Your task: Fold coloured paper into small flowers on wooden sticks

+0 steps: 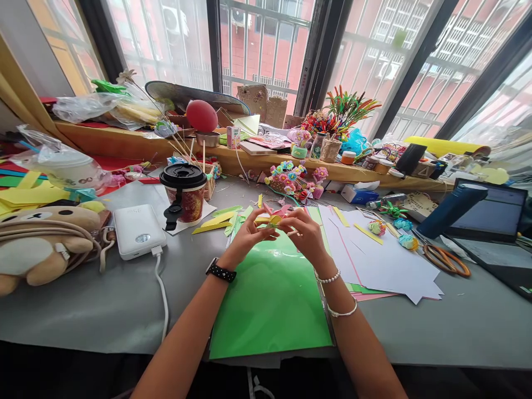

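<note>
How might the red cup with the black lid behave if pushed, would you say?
The red cup may tip, since it narrows toward its base. Upright, it probably won't roll; its weight is uncertain because the black lid hides the contents.

On my left wrist (228, 262) I wear a watch (211, 266) with a black strap (224, 272) dotted white; on my right wrist (324, 266), a pearly bead bracelet (328, 280) and, higher up, a silvery bangle (343, 315)

"How many bare hands (249, 234) above the grey desk (95, 310)?"
"Two: a left hand (249, 234) and a right hand (305, 231), with one pink-and-yellow paper piece (275, 220) between them."
"Crinkled pastel rosettes (377, 227) towards the right edge?"
"Three, and one open black laptop (505, 219) by that edge."
"White rectangular power banks (137, 228) towards the left edge?"
"One."
</note>
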{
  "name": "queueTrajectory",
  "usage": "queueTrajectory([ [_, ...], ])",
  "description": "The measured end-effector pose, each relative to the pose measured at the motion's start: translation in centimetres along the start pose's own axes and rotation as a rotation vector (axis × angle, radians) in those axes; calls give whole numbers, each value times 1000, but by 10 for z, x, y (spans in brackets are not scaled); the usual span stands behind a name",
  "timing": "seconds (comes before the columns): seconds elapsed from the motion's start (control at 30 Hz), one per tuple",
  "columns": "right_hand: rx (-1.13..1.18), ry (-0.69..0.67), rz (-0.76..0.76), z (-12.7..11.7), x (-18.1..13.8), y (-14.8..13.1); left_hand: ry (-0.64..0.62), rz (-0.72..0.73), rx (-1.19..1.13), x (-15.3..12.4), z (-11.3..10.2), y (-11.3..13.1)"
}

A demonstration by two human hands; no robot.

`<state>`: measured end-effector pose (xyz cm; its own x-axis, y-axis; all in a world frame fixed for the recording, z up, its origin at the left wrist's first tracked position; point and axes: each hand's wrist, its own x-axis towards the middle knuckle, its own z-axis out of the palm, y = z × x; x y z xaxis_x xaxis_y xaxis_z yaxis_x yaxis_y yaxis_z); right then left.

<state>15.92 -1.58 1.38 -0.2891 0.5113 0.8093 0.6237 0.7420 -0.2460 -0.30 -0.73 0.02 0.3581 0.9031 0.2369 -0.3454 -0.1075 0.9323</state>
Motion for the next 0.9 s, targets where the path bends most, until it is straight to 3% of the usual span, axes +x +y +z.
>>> queueTrajectory([
  [0.23,38,-21,29,-1,0,-3,54,19,-70,-5,6,3],
  [0.43,118,-20,14,-2,2,-2,-40,-31,-41,-6,4,8],
  [0.63,107,68,21,-1,1,-3,0,-14,-133,-3,2,5],
  [0.9,45,8,28,1,0,-3,-23,-6,-163,-3,4,5],
])
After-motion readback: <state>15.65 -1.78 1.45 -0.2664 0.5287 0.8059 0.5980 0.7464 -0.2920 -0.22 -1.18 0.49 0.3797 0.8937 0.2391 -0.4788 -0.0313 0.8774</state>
